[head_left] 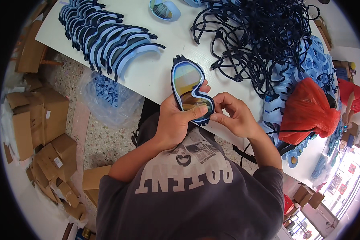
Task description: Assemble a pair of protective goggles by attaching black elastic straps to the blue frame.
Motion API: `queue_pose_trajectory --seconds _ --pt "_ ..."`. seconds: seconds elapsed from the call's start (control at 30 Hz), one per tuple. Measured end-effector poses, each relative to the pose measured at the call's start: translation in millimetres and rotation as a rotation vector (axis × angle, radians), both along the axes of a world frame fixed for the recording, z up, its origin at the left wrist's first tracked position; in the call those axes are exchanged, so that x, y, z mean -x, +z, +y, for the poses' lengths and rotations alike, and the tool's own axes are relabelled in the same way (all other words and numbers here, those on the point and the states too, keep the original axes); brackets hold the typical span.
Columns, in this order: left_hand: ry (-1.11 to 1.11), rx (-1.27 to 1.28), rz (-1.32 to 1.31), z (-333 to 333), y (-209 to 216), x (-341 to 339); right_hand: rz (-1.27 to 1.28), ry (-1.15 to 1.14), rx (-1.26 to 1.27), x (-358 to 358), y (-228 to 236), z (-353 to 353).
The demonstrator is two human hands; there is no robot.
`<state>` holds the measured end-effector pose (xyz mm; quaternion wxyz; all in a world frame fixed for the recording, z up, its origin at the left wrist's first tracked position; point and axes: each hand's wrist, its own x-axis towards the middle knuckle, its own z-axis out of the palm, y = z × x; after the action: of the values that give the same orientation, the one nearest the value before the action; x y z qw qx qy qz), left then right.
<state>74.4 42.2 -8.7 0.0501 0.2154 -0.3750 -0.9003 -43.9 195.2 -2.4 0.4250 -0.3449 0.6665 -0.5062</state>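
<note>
My left hand (174, 120) is closed round a pair of goggles (188, 78) with a dark navy frame, a light blue inner rim and mirrored lenses. Its thumb lies across the lower lens, and the goggles are held upright, tilted, over the table's near edge. At their lower right end, the thumb and forefinger of my right hand (232, 114) pinch the frame's edge. Left of them on the table, a long row of similar goggle pieces (108, 38) stands stacked. Beyond lies a single light blue lens piece (165, 10).
A tangled heap of dark frames (256, 36) covers the white table's (164, 72) far right. Near it lie light blue parts (274, 108) and a red plastic bag (308, 112). A clear bag of blue parts (108, 98) and cardboard boxes (48, 116) stand left. A person in red (351, 94) is at right.
</note>
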Motion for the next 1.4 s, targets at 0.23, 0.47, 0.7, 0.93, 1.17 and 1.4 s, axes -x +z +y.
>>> queue_pose_trajectory --seconds 0.23,0.47,0.7,0.93,1.17,1.4 --pt "0.07 -0.047 0.017 1 0 3 -0.142 -0.064 -0.064 -8 2 -1" --pt "0.007 0.059 0.031 -2 -6 1 0.152 0.03 -0.036 -8 10 -6" --pt "0.077 0.045 0.1 0 5 6 0.02 -0.083 0.087 -13 2 -3" --pt "0.094 -0.035 0.09 -2 5 10 -0.177 -0.135 0.108 -17 1 -4" --pt "-0.146 -0.132 0.033 -8 -5 5 -0.59 0.062 -0.046 12 7 -4" --pt "-0.15 -0.006 -0.083 -1 -6 -4 -0.523 0.05 -0.027 2 0 -2"
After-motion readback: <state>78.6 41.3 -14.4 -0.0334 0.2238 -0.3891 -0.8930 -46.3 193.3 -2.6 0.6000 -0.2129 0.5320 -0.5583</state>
